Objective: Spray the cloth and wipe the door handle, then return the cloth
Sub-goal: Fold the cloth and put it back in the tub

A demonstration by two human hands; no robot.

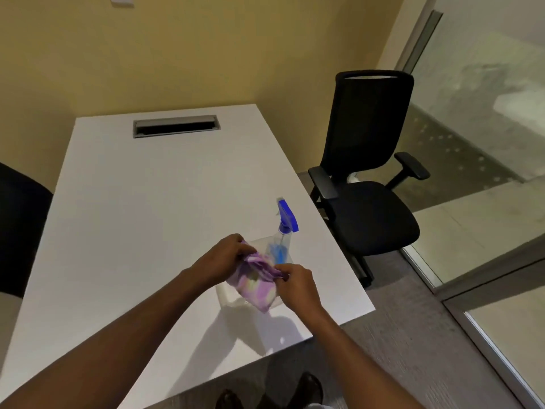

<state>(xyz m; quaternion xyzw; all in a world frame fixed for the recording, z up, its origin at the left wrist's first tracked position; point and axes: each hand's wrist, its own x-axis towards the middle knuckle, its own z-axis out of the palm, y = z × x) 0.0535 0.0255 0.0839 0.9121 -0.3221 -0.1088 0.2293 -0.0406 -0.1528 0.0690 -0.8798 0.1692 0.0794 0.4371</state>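
Both hands grip a crumpled purple-and-white cloth above the white table's right edge: left hand far end, right hand near; the clear blue-triggered spray bottle stands just behind; broad bare tabletop lies leftward.

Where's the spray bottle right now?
In the head view, the spray bottle stands upright in a clear container near the white table's right edge, just behind the purple cloth held in both hands.

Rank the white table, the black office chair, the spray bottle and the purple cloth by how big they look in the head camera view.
1. white table
2. black office chair
3. and 4. spray bottle and purple cloth: they look alike, and the cloth is bunched up, so no ranking.
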